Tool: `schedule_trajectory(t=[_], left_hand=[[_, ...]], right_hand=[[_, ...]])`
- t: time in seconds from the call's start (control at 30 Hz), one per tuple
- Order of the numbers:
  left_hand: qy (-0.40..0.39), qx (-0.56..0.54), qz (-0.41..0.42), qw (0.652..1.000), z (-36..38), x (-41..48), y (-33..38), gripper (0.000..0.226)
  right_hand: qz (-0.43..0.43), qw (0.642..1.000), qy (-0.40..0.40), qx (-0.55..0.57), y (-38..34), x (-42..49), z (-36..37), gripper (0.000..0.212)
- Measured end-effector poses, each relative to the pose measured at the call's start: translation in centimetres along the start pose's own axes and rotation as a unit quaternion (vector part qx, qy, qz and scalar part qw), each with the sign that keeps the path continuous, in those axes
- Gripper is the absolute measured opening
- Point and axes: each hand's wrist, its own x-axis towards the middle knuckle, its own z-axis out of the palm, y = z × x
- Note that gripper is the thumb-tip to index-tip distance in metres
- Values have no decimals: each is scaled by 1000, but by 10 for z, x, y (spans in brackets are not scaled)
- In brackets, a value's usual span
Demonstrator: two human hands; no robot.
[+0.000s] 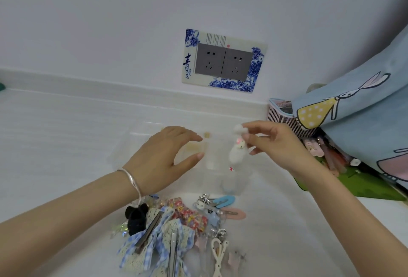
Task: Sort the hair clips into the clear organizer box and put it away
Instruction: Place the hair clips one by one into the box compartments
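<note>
Right hand (278,144) pinches fluffy white clip (237,148), seemingly over organizer box (123,144).

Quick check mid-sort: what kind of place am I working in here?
Most likely a home, perhaps a bedroom: a grey double wall socket with a blue-and-white floral surround, a pale blue cartoon-rabbit fabric at right, and a pink slatted plastic basket against the wall.

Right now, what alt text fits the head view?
A person's right hand pinches a fluffy white hair clip above the clear organizer box, while the open left hand hovers over it. More clips lie piled nearer the camera.
</note>
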Motion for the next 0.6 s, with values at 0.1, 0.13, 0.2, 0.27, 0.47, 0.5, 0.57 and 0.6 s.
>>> schedule_trajectory(t=[0.1,0.13,0.2,0.27,0.47,0.5,0.57,0.6], left_hand=[[5,1,-1,1000,1,1,-2,55],[5,2,0,1000,2,1,-2,55],[2,5,2,1000,3,0,-2,54],[1,5,3,1000,3,0,-2,53],[1,1,2,1000,3,0,-4,51],[3,1,4,1000,3,0,-4,51],[5,-1,9,1000,2,0,-4,49],[5,-3,12,1000,2,-1,-3,49]], right_hand=[[11,999,-34,-24,6,-1,3,19],[7,998,-39,-54,7,-1,3,16],[-3,987,-48,-155,8,-1,4,13],[-6,970,-64,-235,12,-1,6,17],[-136,937,-55,-316,6,-11,3,40],[-135,924,-80,-348,6,-13,4,51],[-141,897,-115,-403,8,-15,6,63],[-147,890,-120,-415,10,-15,8,65]])
